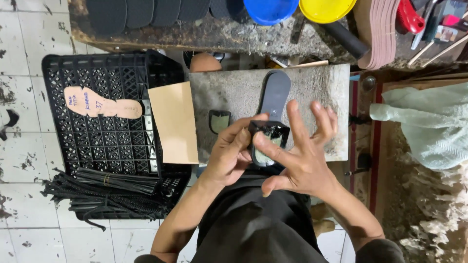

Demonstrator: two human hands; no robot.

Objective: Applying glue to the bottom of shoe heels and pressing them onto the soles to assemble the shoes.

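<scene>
A dark grey sandal sole [274,95] lies lengthwise on a grey stone slab [317,92] in front of me. My left hand [231,151] grips its near end, where a black strap piece [269,132] is folded over the sole. My right hand [302,156] is spread out, its index finger pressing on the strap and the other fingers raised. A small black cut piece with a pale middle [219,121] rests on the slab left of my hands.
A black plastic crate [97,141] stands left, with a cardboard insole pattern [100,104] and a tan sheet [174,122] on it, black straps [107,187] in front. Blue bowl [269,9], yellow bowl [325,9], stacked soles [380,31] on the bench; pale cloth [429,124] right.
</scene>
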